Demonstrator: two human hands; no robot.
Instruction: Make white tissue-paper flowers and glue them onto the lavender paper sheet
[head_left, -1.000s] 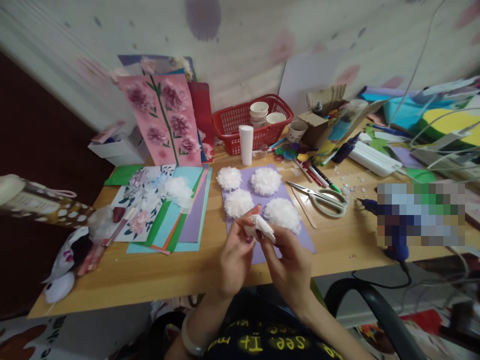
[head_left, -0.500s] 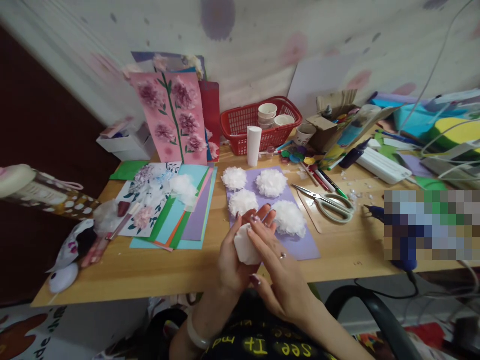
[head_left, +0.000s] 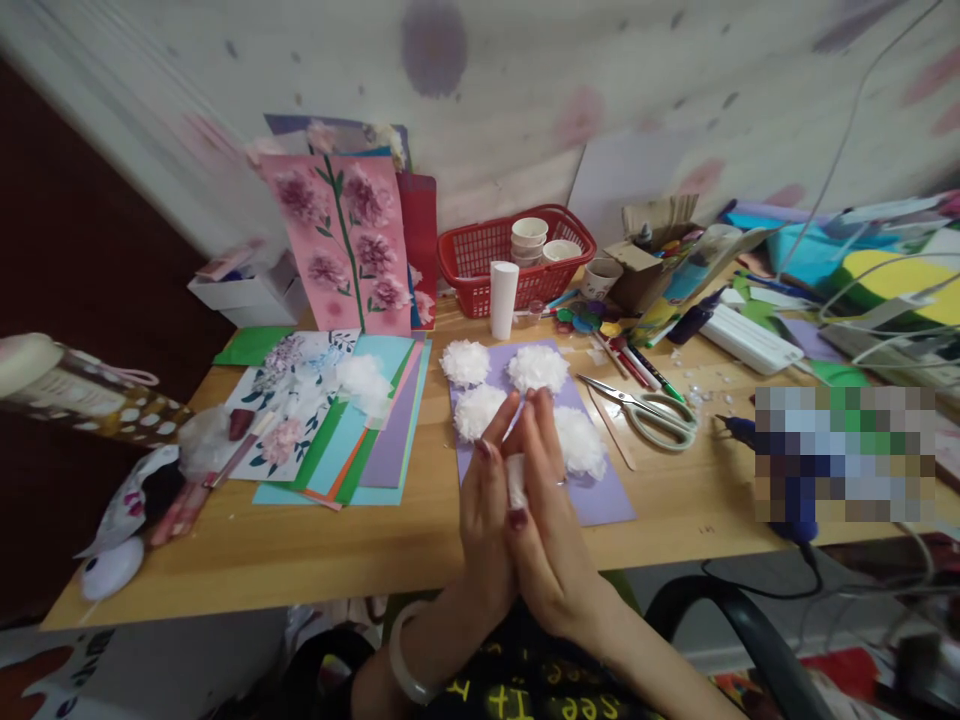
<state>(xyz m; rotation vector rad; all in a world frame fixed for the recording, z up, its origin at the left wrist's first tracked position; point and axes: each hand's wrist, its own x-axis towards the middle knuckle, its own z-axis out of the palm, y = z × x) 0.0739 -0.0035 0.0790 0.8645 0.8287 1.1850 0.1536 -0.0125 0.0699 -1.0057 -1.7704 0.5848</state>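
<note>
Between my left hand (head_left: pixel 484 525) and my right hand (head_left: pixel 556 545) a white lump (head_left: pixel 516 480) is pressed, and only a small strip of it shows. Whether it is clay or packed paper I cannot tell. My palms face each other, with the fingers stretched forward and nearly together. Just beyond my fingertips, several fluffy white flowers (head_left: pixel 538 369) lie on a purple sheet (head_left: pixel 609 500). One flower (head_left: pixel 577 443) is partly covered by my right hand. Behind the sheet, a white roll (head_left: pixel 503 300) stands upright.
Scissors (head_left: pixel 660 420) and a wooden stick (head_left: pixel 611 430) lie right of the sheet, with a dark blue glue gun (head_left: pixel 799 490) farther right. Coloured papers (head_left: pixel 390 440) are stacked to the left. A red basket (head_left: pixel 469 255) with white cups stands by the wall.
My palms have turned to face each other and closed over the white lump, which showed broadly before and is mostly hidden now. The view has shifted slightly.
</note>
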